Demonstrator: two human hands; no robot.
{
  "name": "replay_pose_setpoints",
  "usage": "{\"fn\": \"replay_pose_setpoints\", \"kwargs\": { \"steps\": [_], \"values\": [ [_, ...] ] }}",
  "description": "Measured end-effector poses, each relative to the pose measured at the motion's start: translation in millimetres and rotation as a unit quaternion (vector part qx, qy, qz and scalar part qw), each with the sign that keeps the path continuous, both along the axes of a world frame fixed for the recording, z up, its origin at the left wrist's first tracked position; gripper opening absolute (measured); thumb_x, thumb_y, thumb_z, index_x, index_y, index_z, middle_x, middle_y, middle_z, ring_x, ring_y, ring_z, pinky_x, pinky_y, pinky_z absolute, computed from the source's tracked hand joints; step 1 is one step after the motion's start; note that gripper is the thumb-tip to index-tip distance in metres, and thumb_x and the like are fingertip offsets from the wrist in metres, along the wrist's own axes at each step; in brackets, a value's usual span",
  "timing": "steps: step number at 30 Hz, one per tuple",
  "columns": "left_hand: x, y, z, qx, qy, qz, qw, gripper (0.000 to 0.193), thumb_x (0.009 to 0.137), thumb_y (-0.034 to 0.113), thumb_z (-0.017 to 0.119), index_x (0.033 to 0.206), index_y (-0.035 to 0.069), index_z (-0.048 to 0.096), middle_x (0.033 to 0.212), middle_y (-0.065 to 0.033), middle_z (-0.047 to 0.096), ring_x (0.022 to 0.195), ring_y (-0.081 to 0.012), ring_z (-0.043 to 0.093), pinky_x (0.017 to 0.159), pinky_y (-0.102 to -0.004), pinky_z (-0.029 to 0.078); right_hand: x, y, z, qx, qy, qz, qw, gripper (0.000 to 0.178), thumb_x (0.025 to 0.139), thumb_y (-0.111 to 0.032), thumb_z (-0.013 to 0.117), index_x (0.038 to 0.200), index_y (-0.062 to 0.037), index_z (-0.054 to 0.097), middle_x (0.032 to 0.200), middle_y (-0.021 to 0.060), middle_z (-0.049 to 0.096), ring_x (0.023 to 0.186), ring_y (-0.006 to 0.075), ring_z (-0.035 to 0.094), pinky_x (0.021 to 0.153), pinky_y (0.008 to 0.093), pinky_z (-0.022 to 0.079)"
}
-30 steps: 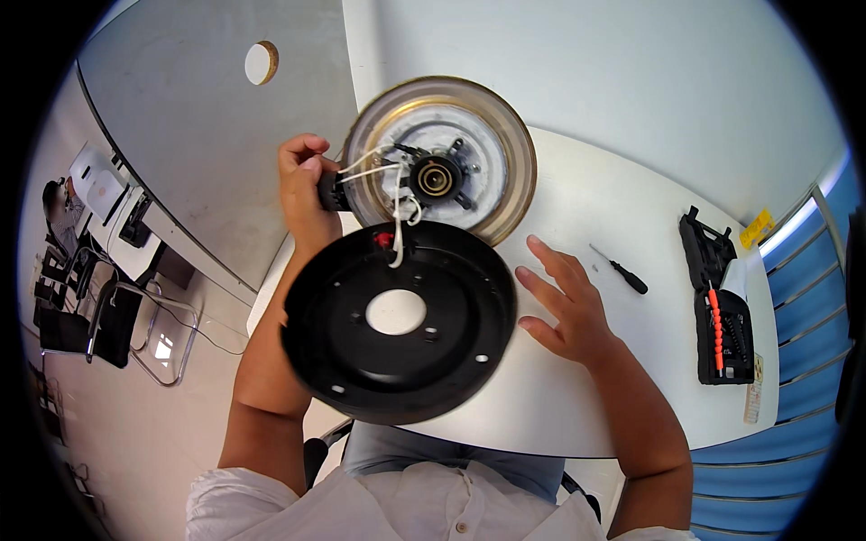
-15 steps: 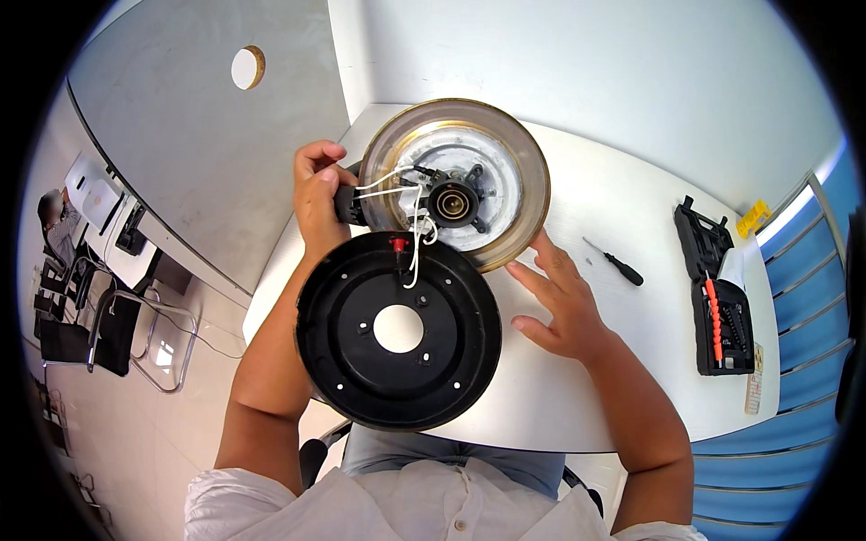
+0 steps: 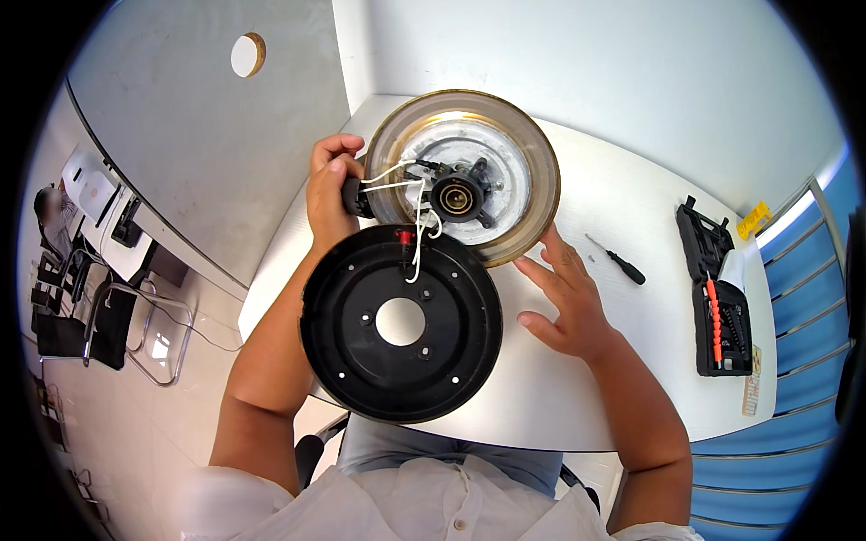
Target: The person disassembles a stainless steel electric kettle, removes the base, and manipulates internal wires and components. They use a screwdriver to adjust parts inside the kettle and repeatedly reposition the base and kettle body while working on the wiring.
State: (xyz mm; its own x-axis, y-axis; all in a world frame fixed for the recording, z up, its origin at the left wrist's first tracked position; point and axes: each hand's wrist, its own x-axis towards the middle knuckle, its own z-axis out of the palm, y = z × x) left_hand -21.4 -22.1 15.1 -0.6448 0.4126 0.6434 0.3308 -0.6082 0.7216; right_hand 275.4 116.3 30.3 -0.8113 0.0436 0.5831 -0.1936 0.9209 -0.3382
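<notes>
Head view, only one. Left hand (image 3: 332, 194) closed round the black handle (image 3: 356, 197) of a round metal body (image 3: 505, 167); thumb and finger ends visible, rest of grip hidden. Right hand (image 3: 570, 307) open, fingers spread, holding nothing; its longer fingertips sit at the body's lower right rim, contact can't be confirmed.

Body is over the left half of the white table (image 3: 541, 410), toward the far edge, underside facing the camera. Can't tell if it rests on the surface or is held clear. Pale plate inside the rim, black round connector (image 3: 457, 197) with legs at its middle.

Black round cover (image 3: 400, 368) is nearer the person, over the table's near edge, left part. Inner side faces up, big center hole, smaller holes around. Its far rim overlaps the near side of the body; it also covers part of the left forearm. White wires (image 3: 419, 221) bridge the two parts; red piece (image 3: 405, 237) at the cover's far rim.

Table, right half: black screwdriver (image 3: 624, 267) between right hand and tool case, tip toward the far edge. Tool case (image 3: 727, 347) lies open along the right edge, orange-red flexible shaft (image 3: 715, 320) in it. Yellow object (image 3: 753, 220) by the case's far end, thin strip (image 3: 751, 388) by its near end.
</notes>
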Motion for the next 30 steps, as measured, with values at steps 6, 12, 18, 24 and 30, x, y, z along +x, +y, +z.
{"fn": "replay_pose_setpoints", "kwargs": {
  "steps": [6,12,18,24,30],
  "values": [
    [6.1,6.1,-1.7,0.005,-0.189,-0.109,0.976,0.032,0.095,0.025,0.035,0.092,-0.002,0.052,0.119,-0.0136,0.05,0.104,-0.0183,0.048,0.095,-0.031,0.037,-3.4,-5.8,5.5,0.044,0.013,0.014,0.999,0.061,0.073,-0.023,0.07,0.13,-0.0058,0.054,0.149,0.0214,0.028,0.132,0.0357,0.038,0.102,0.0405,0.041],
    [40.1,4.8,23.7,-0.028,-0.306,-0.16,0.938,0.047,0.099,0.03,0.031,0.135,0.001,0.042,0.126,-0.0133,0.052,0.115,-0.0225,0.052,0.098,-0.0379,0.045,-2.3,-5.9,5.6,0.037,0.012,0.03,0.999,0.061,0.076,-0.025,0.068,0.13,-0.0025,0.052,0.149,0.0223,0.028,0.133,0.0359,0.037,0.103,0.0405,0.04],
    [43.1,1.5,27.0,-0.086,-0.278,-0.127,0.948,0.044,0.099,0.032,0.03,0.13,0.004,0.046,0.119,-0.013,0.056,0.108,-0.022,0.057,0.09,-0.0389,0.052,-2.5,-3.2,5.2,0.028,0.016,0.038,0.999,0.062,0.077,-0.026,0.067,0.131,-0.0018,0.05,0.149,0.0213,0.027,0.133,0.0347,0.037,0.103,0.0402,0.04],
    [39.1,-0.6,23.0,-0.105,-0.262,-0.15,0.948,0.045,0.099,0.036,0.032,0.121,0.002,0.052,0.104,-0.0131,0.062,0.094,-0.0202,0.064,0.078,-0.0345,0.057,-1.6,-2.2,5.2,0.033,0.01,0.037,0.999,0.062,0.077,-0.026,0.067,0.132,-0.0029,0.049,0.15,0.0204,0.026,0.134,0.0328,0.037,0.104,0.0399,0.039],
    [41.9,-0.2,25.9,-0.084,-0.276,-0.17,0.942,0.043,0.1,0.035,0.032,0.12,0.002,0.053,0.102,-0.0124,0.063,0.095,-0.0209,0.063,0.082,-0.0363,0.056,-1.2,-1.5,2.5,0.026,0.012,0.033,0.999,0.062,0.076,-0.025,0.067,0.132,-0.0052,0.05,0.151,0.0194,0.026,0.133,0.0325,0.038,0.103,0.0397,0.039]
  ]
}}
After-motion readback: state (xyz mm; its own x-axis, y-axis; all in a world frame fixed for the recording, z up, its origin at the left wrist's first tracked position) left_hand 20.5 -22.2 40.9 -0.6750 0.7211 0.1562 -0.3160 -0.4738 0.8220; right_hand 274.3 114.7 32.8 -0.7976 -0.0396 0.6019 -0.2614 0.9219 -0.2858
